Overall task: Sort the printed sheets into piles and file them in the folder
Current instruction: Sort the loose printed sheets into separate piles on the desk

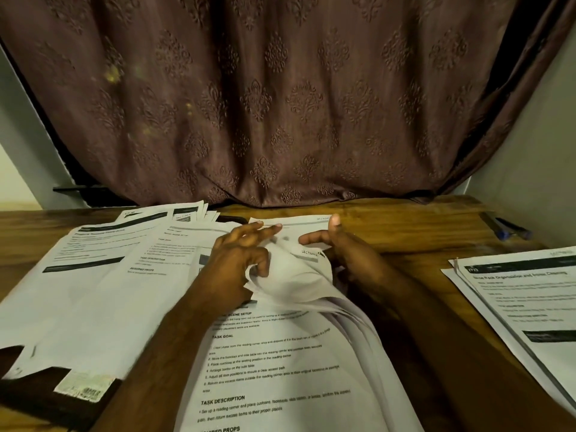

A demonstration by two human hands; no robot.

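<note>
Two bare forearms reach up from the bottom edge of the frame toward its centre. The left hand (241,260) and the right hand (349,254) wear no gloves, rings, watch or bracelet. No sleeve shows on either arm. Fingernails are short and pale, clearest on the right thumb near centre.

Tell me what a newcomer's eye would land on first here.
First, the two hands at the centre: the left hand and right hand are lifting curled sheets off the middle pile. Around them lie a fanned spread of printed sheets at left and a neat pile at right, under a brown patterned curtain.
</note>
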